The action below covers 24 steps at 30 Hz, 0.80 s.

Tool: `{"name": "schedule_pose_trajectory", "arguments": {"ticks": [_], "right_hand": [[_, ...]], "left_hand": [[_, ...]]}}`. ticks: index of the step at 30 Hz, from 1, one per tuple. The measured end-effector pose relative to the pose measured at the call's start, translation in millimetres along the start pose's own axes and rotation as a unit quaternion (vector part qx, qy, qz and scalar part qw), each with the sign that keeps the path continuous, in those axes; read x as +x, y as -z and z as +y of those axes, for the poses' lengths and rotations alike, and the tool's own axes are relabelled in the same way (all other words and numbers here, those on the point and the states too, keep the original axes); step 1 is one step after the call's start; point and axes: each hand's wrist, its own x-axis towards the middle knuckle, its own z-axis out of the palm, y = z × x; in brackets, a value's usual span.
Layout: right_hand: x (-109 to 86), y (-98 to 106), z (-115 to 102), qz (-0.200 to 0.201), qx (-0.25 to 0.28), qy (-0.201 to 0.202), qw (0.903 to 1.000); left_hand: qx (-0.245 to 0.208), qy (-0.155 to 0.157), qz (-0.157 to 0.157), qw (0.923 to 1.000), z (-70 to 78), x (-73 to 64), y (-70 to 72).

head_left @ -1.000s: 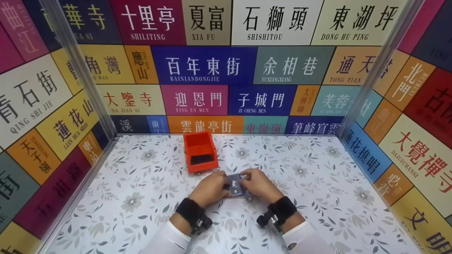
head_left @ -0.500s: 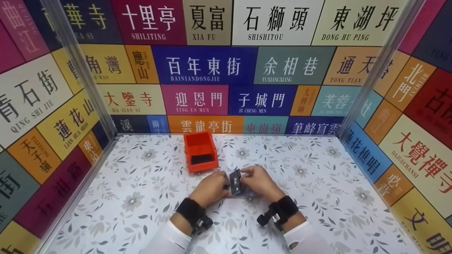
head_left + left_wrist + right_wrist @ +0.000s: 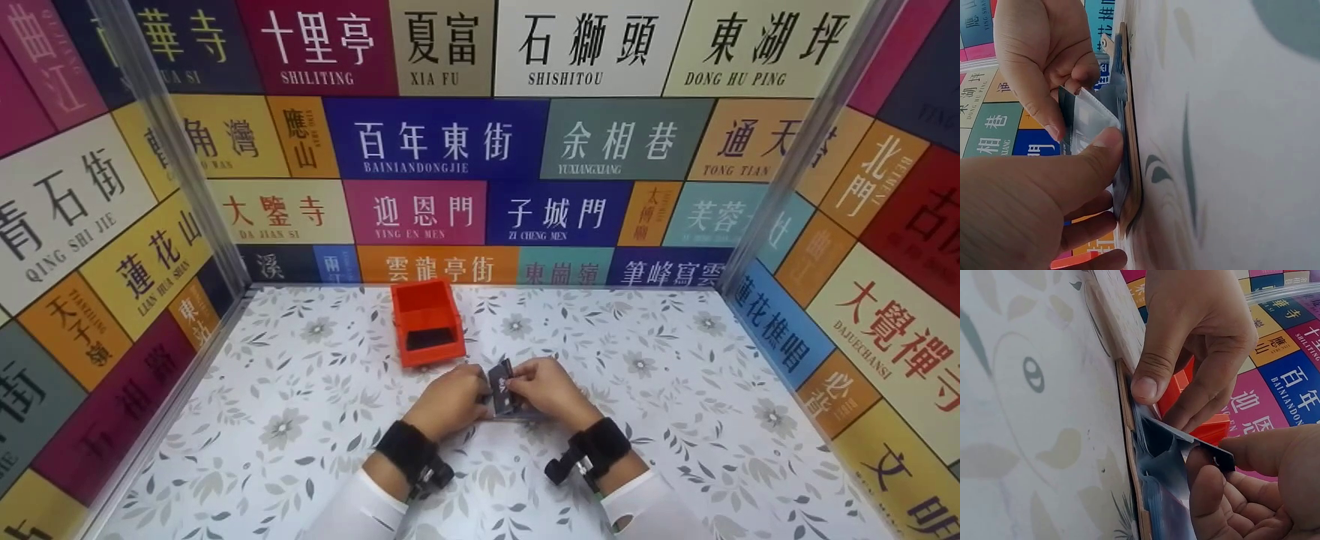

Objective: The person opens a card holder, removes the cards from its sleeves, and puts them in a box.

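Note:
A card holder point(image 3: 1135, 163) with a brown cover and clear plastic sleeves lies opened on the table. My left hand point(image 3: 454, 396) holds its left side, the thumb pressing on a sleeve in the left wrist view. A dark card point(image 3: 499, 386) with white print stands tilted up from the holder, partly inside a clear sleeve point(image 3: 1092, 115). My right hand point(image 3: 549, 386) pinches the raised edge of this card between thumb and fingers, as the right wrist view shows. Fingers hide parts of the card and holder.
A red-orange plastic bin point(image 3: 401, 330) stands just beyond my left hand, with a dark flat item point(image 3: 429, 339) at its front opening. The table point(image 3: 300, 450) has a leaf-patterned cover. Sign-printed walls point(image 3: 442, 142) enclose it at the back and sides.
The dark card lay nearly flat on the holder one second ago; its right edge is now lifted and tilted leftward. My right fingers have shifted slightly along that edge. My left hand stays put.

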Motion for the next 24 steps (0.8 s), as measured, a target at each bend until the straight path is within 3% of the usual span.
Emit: {"name": "schedule_pose_trajectory", "arguments": {"ticks": [9,15,20,24], "right_hand": [[1.8,11,-5,0.077,-0.008,-0.023,0.9967],[4.3,14,-7,0.106,0.003,0.004,0.9944],[5.4,13,-8,0.117,0.023,0.037,0.9921],[5.4,13,-7,0.11,0.062,0.063,0.9899]], "left_hand": [[-0.004,-0.002,-0.007,1.0,0.5,-1.1,1.8],[-0.007,0.011,-0.004,0.9999,-0.4,-0.4,2.2],[-0.007,0.029,0.02,0.9994,-0.2,3.9,2.9],[-0.026,0.051,0.065,0.9962,0.8,7.1,4.2]]}}
